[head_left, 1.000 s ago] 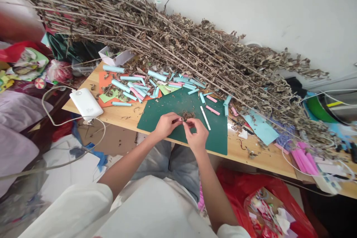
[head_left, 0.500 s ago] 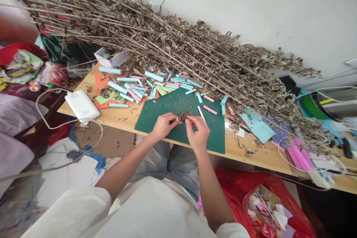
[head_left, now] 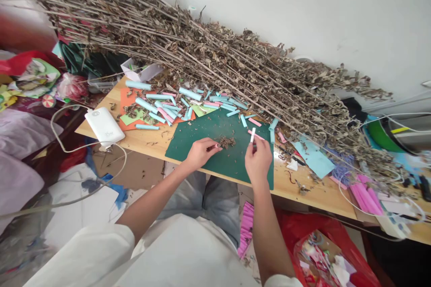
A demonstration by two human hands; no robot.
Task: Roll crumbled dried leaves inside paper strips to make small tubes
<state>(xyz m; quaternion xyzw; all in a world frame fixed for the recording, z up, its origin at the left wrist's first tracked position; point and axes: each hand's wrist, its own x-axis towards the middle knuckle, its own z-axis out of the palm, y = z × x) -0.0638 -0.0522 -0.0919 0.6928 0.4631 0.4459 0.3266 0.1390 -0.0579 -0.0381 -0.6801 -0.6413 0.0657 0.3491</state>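
Observation:
My right hand [head_left: 258,161] is closed around a thin white tube [head_left: 252,135], which stands up from between thumb and fingers over the right part of the green cutting mat [head_left: 188,143]. At the mat's middle lies a small heap of crumbled dried leaves [head_left: 228,141]. My left hand [head_left: 202,154] rests just left of this heap, thumb and fingers pinched together; whatever is between the fingertips is too small to make out. Beyond the right hand, a pink paper tube [head_left: 255,134] lies partly hidden on the mat.
Blue paper tubes [head_left: 146,104] and pink ones cover an orange sheet [head_left: 125,97] behind the mat. Long dried stalks [head_left: 202,49] stretch across the table's back. A white power bank [head_left: 104,126] with a cable sits left. A red bag [head_left: 323,219] of scraps stands below right.
My right hand has left the leaf heap, moved right and picked up the white tube from the mat. My left hand stays beside the heap, which is now uncovered.

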